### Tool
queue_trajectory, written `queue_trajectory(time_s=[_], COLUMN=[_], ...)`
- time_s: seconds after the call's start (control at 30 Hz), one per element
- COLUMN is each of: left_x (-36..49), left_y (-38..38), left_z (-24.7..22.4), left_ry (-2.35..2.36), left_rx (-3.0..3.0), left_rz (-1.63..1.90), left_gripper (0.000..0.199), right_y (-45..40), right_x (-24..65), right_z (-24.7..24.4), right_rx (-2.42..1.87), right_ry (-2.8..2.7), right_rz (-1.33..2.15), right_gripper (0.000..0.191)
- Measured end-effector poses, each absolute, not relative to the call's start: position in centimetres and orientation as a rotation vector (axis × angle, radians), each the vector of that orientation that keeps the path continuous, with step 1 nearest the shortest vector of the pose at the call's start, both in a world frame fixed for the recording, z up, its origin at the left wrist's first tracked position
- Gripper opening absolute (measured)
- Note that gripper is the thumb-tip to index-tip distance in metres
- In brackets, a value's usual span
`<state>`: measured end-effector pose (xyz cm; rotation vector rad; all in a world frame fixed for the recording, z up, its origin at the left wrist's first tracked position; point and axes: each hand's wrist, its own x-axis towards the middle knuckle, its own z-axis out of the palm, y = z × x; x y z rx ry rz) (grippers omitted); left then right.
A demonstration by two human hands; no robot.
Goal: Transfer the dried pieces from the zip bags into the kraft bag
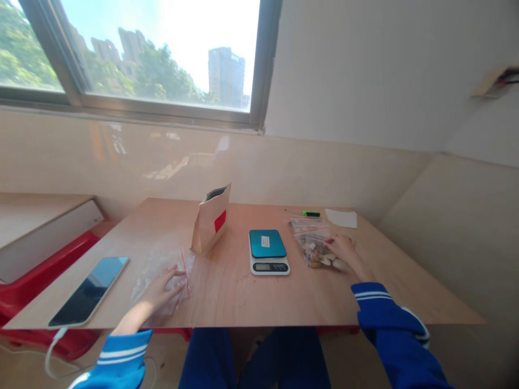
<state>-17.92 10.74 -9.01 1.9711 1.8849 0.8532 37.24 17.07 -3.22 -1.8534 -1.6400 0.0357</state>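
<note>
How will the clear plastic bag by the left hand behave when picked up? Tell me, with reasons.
The plastic bag will likely be floppy, since its film looks thin and wrinkled. It is probably light: it lies low, with nothing bulky showing inside. Its glossy surface may feel slippery.

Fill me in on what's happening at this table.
A seated person has the left hand on a clear plastic bag with a red strip, while the right hand touches a zip bag of brownish pieces. A teal-topped scale sits between the hands, with a paper pouch standing behind and a phone lying at left.
</note>
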Motion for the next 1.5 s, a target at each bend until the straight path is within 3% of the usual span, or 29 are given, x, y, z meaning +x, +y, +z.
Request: queue_trajectory(time_s=[0.1, 0.27, 0.43, 0.6, 1.03, 1.17, 1.37, 1.5], left_x=[-18.0, -11.4, -1.9, 1.8, 0.5, -0.2, -1.6, -2.3], left_y=[10.4, 7.2, 2.6, 0.2, 0.9, 0.8, 0.4, 0.4], left_z=[-7.6, -2.9, 0.0, -0.9, -2.9, -2.6, -2.0, -2.2], left_ry=[1.845, 1.727, 1.134, 1.024, 1.307, 1.31, 1.475, 1.288], left_rx=[1.986, 1.796, 1.608, 1.406, 1.315, 1.48, 1.52, 1.493], left_rz=[0.876, 1.312, 1.076, 1.219, 1.374, 1.318, 1.34, 1.191], left_gripper=[0.036, 0.035, 0.033, 0.037, 0.034, 0.031, 0.037, 0.041], right_y=[15.5, 11.4, 6.6, 3.1, 1.6, 1.5, 2.2, 1.7], right_x=[38.1, 34.5, 24.0, 16.3, 11.6, 11.1, 14.4, 15.9], right_z=[-1.4, 1.7, 2.6, 1.0, 0.4, 0.0, -0.3, 0.6], right_rx=[-1.861, -1.782, -1.517, -1.356, -1.224, -1.246, -1.444, -1.36], right_ry=[-1.628, -1.638, -1.528, -1.393, -1.348, -1.311, -1.035, -1.004], right_rz=[0.069, 0.118, 0.335, 0.786, 1.127, 1.036, 0.556, 0.683], right_gripper=[0.019, 0.017, 0.027, 0.026, 0.025, 0.022, 0.026, 0.032])
